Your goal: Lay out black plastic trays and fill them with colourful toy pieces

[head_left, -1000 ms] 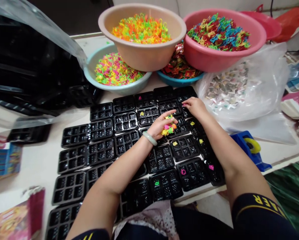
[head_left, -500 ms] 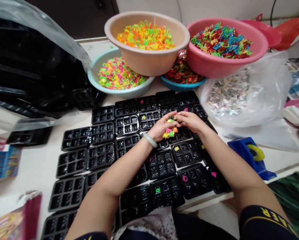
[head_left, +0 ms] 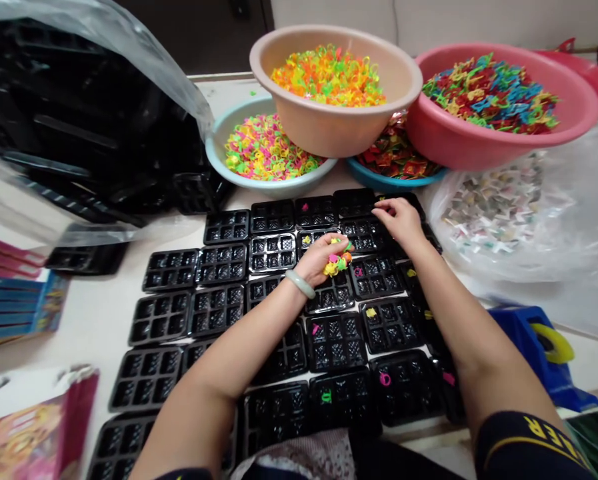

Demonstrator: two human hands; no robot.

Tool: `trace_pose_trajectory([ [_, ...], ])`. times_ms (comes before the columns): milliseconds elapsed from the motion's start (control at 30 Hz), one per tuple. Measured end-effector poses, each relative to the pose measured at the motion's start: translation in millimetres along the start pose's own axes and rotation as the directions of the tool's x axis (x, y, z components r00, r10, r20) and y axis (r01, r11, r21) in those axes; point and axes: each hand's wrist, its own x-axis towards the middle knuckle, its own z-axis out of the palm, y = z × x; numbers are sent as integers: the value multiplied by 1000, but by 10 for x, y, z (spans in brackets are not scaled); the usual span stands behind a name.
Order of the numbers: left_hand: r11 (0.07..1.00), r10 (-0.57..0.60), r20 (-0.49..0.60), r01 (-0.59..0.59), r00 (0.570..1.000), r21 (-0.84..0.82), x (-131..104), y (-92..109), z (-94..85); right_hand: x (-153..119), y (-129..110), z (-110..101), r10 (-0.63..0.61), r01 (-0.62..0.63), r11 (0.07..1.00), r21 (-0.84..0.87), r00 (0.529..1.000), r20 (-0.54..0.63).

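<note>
My left hand [head_left: 323, 259], with a pale bangle at the wrist, is closed around a cluster of small colourful plastic pieces [head_left: 339, 263] above the middle trays. Farther right, my right hand [head_left: 399, 219] reaches over the back-right trays, thumb and fingertips brought together near a small yellow-green piece [head_left: 381, 199]; whether it still grips that piece is unclear. Rows of black six-compartment trays [head_left: 336, 341] cover the table. Some hold a single piece, such as a pink one [head_left: 385, 379], a green one [head_left: 325, 397] and a yellow one [head_left: 371, 312].
Behind the trays stand a peach basin [head_left: 336, 127], a pink basin [head_left: 479, 147], a light blue basin [head_left: 273, 181] and a blue basin [head_left: 396, 181]. A clear bag [head_left: 503, 260] and blue tape dispenser [head_left: 529, 353] lie right. Bagged black trays [head_left: 103, 133] stand left.
My right hand has moved away from my left hand, to the back right. A pink piece now shows in a tray beside my left hand. The view has shifted slightly left.
</note>
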Motion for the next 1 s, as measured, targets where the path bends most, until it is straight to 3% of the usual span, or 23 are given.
trace_pose_trajectory([
  [67,1000,8,-13,-8,1000,-4,48,10,-4,-203,-199,28,-87,32,964,262,976,201],
  [133,1000,22,-20,-22,1000,-14,85,12,6,-359,-362,66,-117,-39,904,426,936,333],
  [333,997,7,-12,-8,1000,-75,52,43,-16,-475,-450,140,72,-361,683,634,898,434],
  [433,998,-13,2,13,1000,-69,20,68,-53,-421,-396,171,158,-443,600,666,882,444],
  [500,997,-21,-8,20,1000,-76,6,86,-61,-314,-362,222,181,-383,662,644,916,359],
  [600,995,-32,-31,30,999,-92,-19,126,-60,-33,-324,350,133,-166,863,478,986,103],
  [667,996,-41,-55,36,998,-85,-33,161,-70,166,-323,442,87,-86,932,353,996,12],
  [733,997,-33,-94,26,995,-74,-36,198,-96,286,-354,507,113,-125,927,352,992,56],
  [833,996,25,-130,-35,991,-78,-9,244,-143,245,-448,508,116,-201,866,458,971,207],
  [933,996,54,-88,-60,995,-67,46,253,-161,52,-545,423,0,-127,871,475,966,257],
  [1000,997,58,-55,-61,997,-55,82,231,-149,-69,-590,376,-68,-39,899,436,971,228],
])
